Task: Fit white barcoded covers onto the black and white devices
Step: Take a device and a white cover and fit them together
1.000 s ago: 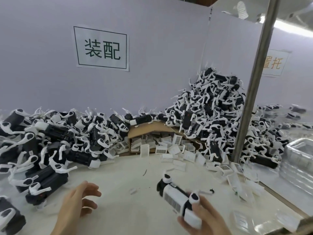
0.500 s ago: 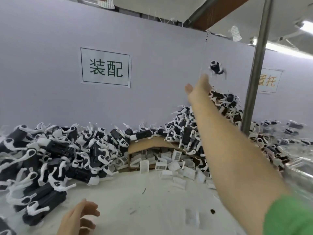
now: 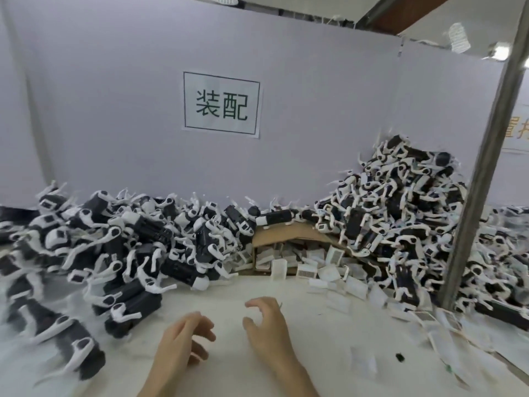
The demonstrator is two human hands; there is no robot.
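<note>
Your right hand (image 3: pixel 269 330) is back empty (device thrown onto the right pile (image 3: pixel 400 213)); left hand (image 3: pixel 183 343) likewise, fingers loosely curled. Start next unit.

devices (image 3: pixel 128 247): too many to count, approx. 2 heaps (right heap taller). covers (image 3: pixel 307 273): dozens loose, no exact no. possible. cardboard box (image 3: pixel 286 233): 1. metal pole (image 3: pixel 483 167): 1. Wall signs: 2, i.e. centre sign (image 3: pixel 221 104) + edge sign (image 3: pixel 518 130), cut off. Hands: 2, left hand (image 3: pixel 183 342) & right hand (image 3: pixel 269 330).
</note>
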